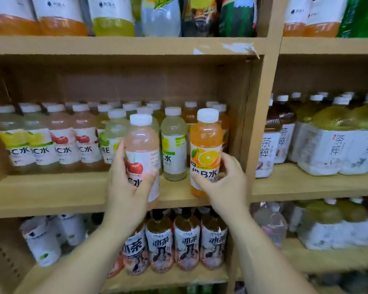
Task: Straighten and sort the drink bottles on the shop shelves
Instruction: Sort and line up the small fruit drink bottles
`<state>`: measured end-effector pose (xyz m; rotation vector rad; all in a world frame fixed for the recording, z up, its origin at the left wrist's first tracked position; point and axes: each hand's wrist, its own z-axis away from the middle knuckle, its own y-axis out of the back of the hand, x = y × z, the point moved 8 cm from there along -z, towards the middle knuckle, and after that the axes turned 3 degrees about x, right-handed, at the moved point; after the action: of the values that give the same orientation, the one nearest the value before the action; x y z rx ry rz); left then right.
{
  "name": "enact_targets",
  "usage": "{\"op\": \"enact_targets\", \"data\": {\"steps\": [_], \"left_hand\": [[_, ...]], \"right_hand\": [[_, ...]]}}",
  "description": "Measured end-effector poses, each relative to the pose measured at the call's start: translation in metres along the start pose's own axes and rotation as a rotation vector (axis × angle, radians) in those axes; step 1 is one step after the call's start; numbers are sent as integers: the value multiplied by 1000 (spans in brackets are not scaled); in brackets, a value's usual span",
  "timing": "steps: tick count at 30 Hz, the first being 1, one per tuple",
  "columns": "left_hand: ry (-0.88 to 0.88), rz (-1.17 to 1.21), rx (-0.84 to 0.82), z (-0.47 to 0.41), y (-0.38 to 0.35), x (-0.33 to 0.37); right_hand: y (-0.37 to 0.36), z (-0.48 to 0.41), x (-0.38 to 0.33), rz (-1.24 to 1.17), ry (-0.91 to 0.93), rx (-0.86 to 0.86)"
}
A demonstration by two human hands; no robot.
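My left hand (128, 185) is wrapped around a pink cherry drink bottle (142, 145) with a white cap, held upright at the front of the middle shelf (51, 194). An orange drink bottle (206, 143) with an orange-slice label stands upright near the shelf's right end, and my right hand (223, 181) grips its lower half. Between the two stands a pale lemon drink bottle (173, 143). Rows of lemon and cherry bottles (51, 141) fill the shelf's left and back.
A wooden upright (257, 124) bounds the shelf on the right. Beyond it stand wrapped packs of tea bottles (336, 145). The shelf below holds several dark-capped tea bottles (187, 240). The top shelf carries big juice bottles (62, 15).
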<state>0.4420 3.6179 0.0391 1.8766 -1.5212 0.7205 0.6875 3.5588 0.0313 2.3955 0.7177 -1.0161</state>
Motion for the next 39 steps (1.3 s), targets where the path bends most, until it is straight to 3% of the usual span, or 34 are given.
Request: {"op": "enact_targets", "data": {"steps": [16, 23, 34, 37, 39], "left_hand": [[-21, 111, -110, -29, -24, -34], [-13, 140, -154, -28, -24, -37], [-31, 150, -154, -28, -26, -38], [-45, 148, -149, -29, -26, -38], [-60, 135, -141, -29, -26, -37]], "right_hand": [[-6, 11, 25, 197, -129, 120], [-20, -1, 19, 264, -148, 47], [-35, -27, 27, 312, -168, 86], [-35, -22, 22, 306, -99, 111], [-38, -13, 13, 299, 50, 122]]}}
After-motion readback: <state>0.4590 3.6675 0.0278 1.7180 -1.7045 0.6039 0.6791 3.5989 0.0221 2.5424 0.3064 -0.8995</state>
